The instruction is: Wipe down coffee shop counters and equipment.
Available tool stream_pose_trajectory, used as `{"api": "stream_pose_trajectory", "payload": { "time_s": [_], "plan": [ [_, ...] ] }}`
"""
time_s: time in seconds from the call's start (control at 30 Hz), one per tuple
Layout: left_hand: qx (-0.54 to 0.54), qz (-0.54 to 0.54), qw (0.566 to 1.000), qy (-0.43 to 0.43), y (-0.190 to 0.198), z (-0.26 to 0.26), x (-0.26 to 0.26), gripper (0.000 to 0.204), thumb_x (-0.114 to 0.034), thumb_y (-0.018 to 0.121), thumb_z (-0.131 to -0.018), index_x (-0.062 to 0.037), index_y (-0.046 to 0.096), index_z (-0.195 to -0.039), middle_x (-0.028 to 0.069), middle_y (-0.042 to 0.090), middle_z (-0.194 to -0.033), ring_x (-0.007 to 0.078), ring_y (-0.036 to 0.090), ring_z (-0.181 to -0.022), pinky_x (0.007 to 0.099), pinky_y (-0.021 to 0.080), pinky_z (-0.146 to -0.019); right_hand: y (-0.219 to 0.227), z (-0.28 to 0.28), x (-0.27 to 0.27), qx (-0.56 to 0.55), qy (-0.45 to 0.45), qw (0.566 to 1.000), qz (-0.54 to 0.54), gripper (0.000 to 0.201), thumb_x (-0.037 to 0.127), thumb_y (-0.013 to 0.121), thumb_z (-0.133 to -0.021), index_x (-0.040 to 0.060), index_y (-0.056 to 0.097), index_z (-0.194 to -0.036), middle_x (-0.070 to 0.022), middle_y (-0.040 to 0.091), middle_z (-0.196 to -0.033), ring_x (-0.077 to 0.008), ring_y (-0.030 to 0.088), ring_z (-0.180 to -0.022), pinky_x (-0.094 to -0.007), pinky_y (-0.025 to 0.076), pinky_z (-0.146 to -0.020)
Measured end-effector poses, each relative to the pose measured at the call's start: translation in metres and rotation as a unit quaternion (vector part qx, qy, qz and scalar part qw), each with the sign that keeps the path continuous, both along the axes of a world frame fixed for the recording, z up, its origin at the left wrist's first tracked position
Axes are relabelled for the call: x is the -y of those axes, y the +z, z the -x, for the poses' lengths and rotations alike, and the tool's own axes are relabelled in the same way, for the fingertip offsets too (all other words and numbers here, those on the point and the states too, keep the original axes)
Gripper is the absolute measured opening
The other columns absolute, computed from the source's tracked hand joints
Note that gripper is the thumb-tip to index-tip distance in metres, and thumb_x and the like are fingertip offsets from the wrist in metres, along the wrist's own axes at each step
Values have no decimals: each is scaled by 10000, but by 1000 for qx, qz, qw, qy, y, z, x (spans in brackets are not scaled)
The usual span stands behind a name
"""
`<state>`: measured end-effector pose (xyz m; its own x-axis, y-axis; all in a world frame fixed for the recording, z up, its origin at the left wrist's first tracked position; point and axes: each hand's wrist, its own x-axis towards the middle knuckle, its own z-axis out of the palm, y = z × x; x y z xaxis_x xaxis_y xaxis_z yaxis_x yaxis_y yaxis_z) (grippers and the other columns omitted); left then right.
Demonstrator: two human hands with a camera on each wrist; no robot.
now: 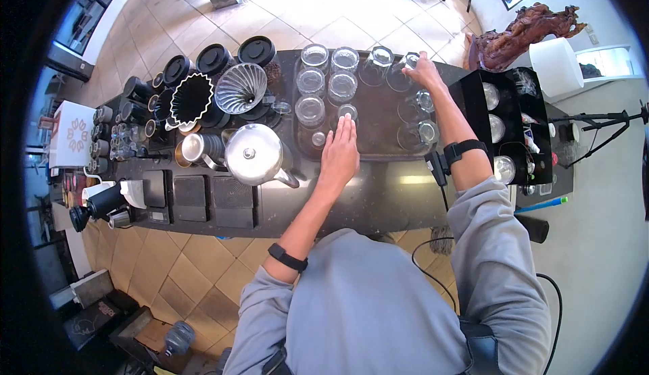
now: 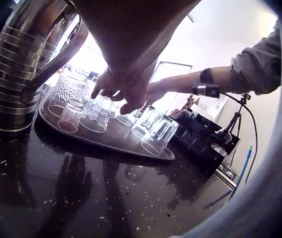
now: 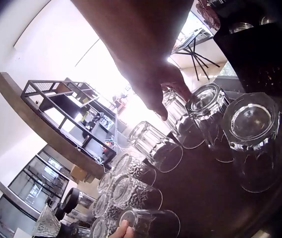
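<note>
My left hand [image 1: 340,155] reaches over the near edge of a dark tray [image 1: 375,121], its fingers extended and fingertips touching the base of an upturned clear drinking glass [image 3: 153,223]. At the tray's far right corner, my right hand [image 1: 426,76] grips another upturned drinking glass [image 3: 178,119] between thumb and fingers. More faceted glasses [image 3: 252,144] stand upside down along the tray's right side. Textured glasses [image 1: 311,110] fill its left side in two columns, with a small glass [image 2: 71,116] near the front left.
Left of the tray are a steel kettle [image 1: 253,155], a ribbed steel pitcher [image 2: 12,74], a glass dripper [image 1: 241,88] and lidded jars [image 1: 257,51]. Flat black scales [image 1: 233,201] lie along the near edge. A black compartment rack [image 1: 476,94] stands on the right.
</note>
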<state>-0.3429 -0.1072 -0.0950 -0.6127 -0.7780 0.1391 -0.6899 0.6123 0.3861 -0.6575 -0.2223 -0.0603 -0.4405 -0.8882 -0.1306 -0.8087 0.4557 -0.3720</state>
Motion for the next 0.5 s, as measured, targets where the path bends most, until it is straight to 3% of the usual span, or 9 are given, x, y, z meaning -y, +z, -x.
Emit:
{"api": "stream_pose_trajectory", "payload": {
  "time_s": [0.1,0.17,0.27,0.37,0.5],
  "plan": [
    [3,3,1000,-2,-1,0,-1,637,-104,568,-846,53,366,-1429,174,313,-1537,295,318,-1420,444,355,-1101,5,-5,-25,-28,-39,997,-62,861,386,826,-723,-67,415,-1330,-291,583,-1238,-407,582,-1154,-465,475,-974],
    [4,2,1000,2,1,0,-1,638,-109,570,-846,52,366,-1430,171,312,-1538,294,314,-1422,445,354,-1103,9,-9,-52,-56,-27,983,-174,835,376,835,-704,-109,439,-1258,-310,594,-1195,-417,582,-1146,-466,475,-974],
    [7,3,1000,0,4,-1,-4,638,-113,569,-848,51,366,-1431,171,315,-1536,288,308,-1425,453,360,-1097,6,-23,-86,-38,-33,992,-115,792,368,844,-678,-97,474,-1201,-321,597,-1171,-419,592,-1124,-458,488,-957],
    [25,7,1000,-1,5,-1,-6,630,-119,567,-850,53,374,-1424,169,315,-1536,283,309,-1424,464,371,-1087,16,-34,-90,26,-11,996,-80,726,341,842,-672,-85,498,-1148,-317,594,-1176,-415,606,-1099,-443,506,-934],
    [41,16,999,8,8,4,-5,611,-125,560,-851,59,394,-1409,172,340,-1523,284,329,-1414,473,383,-1076,19,-76,-77,26,2,998,-57,702,332,844,-674,-82,509,-1131,-306,598,-1164,-415,616,-1073,-439,516,-916]
  ]
}}
